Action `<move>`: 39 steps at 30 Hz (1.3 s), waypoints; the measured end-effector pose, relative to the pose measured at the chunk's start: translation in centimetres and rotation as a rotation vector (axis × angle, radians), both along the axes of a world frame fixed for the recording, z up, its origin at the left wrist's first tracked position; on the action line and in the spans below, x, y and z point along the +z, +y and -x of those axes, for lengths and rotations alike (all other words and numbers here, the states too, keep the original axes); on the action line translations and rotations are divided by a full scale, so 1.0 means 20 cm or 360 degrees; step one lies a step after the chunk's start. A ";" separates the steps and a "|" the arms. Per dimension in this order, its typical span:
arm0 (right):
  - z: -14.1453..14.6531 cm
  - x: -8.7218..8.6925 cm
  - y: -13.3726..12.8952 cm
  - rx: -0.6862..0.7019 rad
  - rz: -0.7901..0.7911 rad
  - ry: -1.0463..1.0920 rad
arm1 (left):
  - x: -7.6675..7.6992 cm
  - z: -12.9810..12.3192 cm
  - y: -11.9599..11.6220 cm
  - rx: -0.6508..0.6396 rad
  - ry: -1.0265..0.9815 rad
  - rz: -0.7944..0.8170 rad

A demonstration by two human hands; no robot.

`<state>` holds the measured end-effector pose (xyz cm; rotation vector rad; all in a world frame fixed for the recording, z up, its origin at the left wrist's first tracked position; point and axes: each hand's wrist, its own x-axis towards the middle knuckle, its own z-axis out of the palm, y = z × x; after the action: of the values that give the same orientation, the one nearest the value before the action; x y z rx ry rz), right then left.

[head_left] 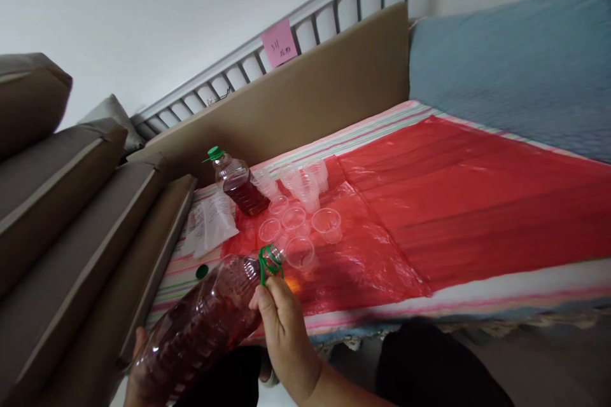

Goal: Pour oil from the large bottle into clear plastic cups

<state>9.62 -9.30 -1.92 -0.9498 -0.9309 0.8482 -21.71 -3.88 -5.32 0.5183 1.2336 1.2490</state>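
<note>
I hold a large clear plastic bottle [200,324] of reddish-brown liquid tilted, its open mouth and green handle ring over a small clear plastic cup [300,252]. My right hand [281,324] grips the bottle near its neck. My left hand [138,362] supports the bottle's base at the lower left, mostly hidden behind it. Several more clear cups [293,217] stand on the red plastic sheet [453,197] just beyond. A green cap [202,271] lies on the striped cover to the left.
A second bottle [238,184] with a green cap stands behind the cups, beside stacks of clear cups [305,181] and a clear plastic bag [212,222]. Brown cushions [62,203] rise at the left. A blue blanket [515,63] lies at the right. A pink note [279,43] hangs on the railing.
</note>
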 end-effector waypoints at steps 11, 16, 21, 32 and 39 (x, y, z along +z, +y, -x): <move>0.01 -0.03 0.02 0.0070 0.0058 0.0040 | 0.10 -0.11 0.01 0.0235 0.0029 0.0213; 0.01 -0.04 0.02 0.0079 0.0081 0.0050 | 0.10 -0.11 0.03 0.0266 -0.0005 0.0205; 0.00 -0.03 0.03 0.0098 0.0098 0.0061 | 0.12 -0.13 0.03 0.0278 -0.0029 0.0222; 0.00 -0.04 0.04 0.0085 0.0165 0.0106 | 0.14 -0.14 0.03 0.0237 0.0084 0.0307; 0.01 -0.05 0.05 0.0087 0.0189 0.0143 | 0.18 -0.18 0.01 0.0222 0.0178 0.0345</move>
<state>9.48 -8.39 -2.97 -0.9837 -0.8394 0.9939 -18.10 -3.66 -1.72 0.3523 1.5012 1.1967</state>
